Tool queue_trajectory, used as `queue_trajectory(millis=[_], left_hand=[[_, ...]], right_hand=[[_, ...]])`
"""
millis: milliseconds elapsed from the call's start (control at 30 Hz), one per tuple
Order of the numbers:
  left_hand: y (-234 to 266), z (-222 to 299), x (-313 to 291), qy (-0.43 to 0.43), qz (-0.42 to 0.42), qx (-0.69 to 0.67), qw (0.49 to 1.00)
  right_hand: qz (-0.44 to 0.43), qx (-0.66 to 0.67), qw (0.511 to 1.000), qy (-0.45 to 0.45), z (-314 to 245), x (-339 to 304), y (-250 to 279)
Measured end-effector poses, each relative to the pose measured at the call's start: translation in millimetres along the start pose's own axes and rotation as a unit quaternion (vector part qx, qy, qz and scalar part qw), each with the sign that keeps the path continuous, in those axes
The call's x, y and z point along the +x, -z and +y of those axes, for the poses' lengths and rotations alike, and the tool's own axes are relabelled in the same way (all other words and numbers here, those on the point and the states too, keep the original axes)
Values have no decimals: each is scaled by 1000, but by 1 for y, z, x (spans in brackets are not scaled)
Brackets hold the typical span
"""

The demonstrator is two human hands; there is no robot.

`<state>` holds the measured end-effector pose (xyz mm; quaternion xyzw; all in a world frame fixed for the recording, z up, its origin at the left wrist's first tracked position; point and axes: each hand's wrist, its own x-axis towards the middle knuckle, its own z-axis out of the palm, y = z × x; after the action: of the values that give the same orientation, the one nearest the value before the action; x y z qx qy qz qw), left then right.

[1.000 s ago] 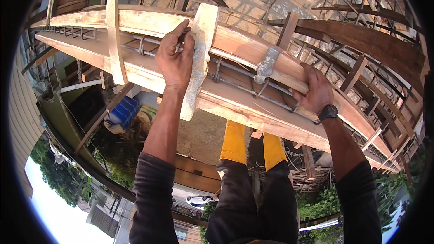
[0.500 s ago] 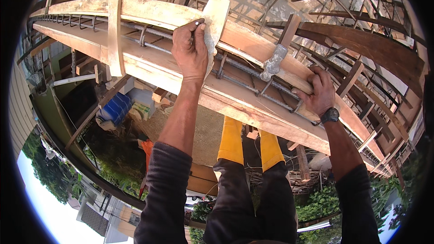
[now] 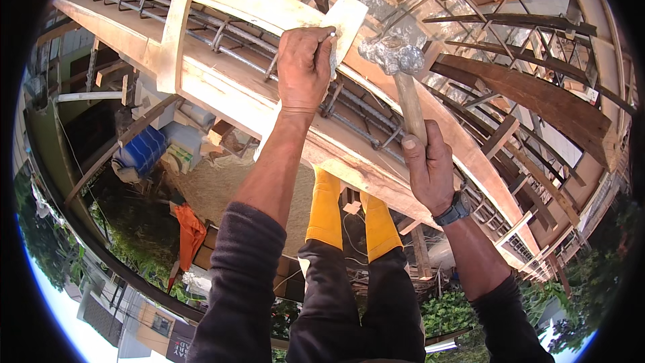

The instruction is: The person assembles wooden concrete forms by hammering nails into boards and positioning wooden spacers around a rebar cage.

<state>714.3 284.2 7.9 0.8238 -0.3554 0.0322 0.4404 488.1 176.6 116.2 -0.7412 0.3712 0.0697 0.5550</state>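
Out of doors, in hard sunlight, above a long timber trough [image 3: 363, 173] with a rebar cage [image 3: 217, 39] inside; nearest, in the right hand [image 3: 431, 171], fingers wrapped round a wooden handle [image 3: 410, 111] and thumb laid along it, a hammer [image 3: 395, 57]; just lifted from lying along the upper board [image 3: 248, 3] to nearly upright, head up, now to the right of the pale cleat [image 3: 351, 20] set across the trough; in the left hand [image 3: 302, 67], beside and partly over that cleat, thumb and fingertips pinched on a nail-like piece [image 3: 332, 34], too small to name for sure; kept at the same cleat throughout the lift; by judgement, no longer a parked hammer but one readied in the fist, with a steady pinch close by; farther left, across the trough, a longer batten [image 3: 180, 27]; below, past the boards, yellow boots [image 3: 326, 208] under dark trousers [image 3: 329, 289]; lower down, sandy ground [image 3: 235, 185], a blue bundle [image 3: 141, 151] and an orange cloth [image 3: 189, 232]; off to the right, a dark curved plank [image 3: 531, 101] among thinner timbers; beyond the boots, greenery [image 3: 447, 312].
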Motion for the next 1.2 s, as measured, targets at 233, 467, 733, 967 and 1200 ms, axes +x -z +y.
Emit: queue_trajectory(millis=[233,467,733,967,1200], left_hand=[[1,-1,-1,12,10,-19,1000],[2,0,-4,18,11,-5,1000],[0,1,-3,40,15,-29,999],[17,-3,-15,221,26,184,957],[21,-7,-11,375,-114,194,899]], right_hand=[[34,16,983,179,-35,30,-12],[16,-19,992,127,-28,37,-21],[15,-67,994,88,-20,37,-13],[51,8,998,29,2,0,0],[50,63,995,58,5,15,-26]])
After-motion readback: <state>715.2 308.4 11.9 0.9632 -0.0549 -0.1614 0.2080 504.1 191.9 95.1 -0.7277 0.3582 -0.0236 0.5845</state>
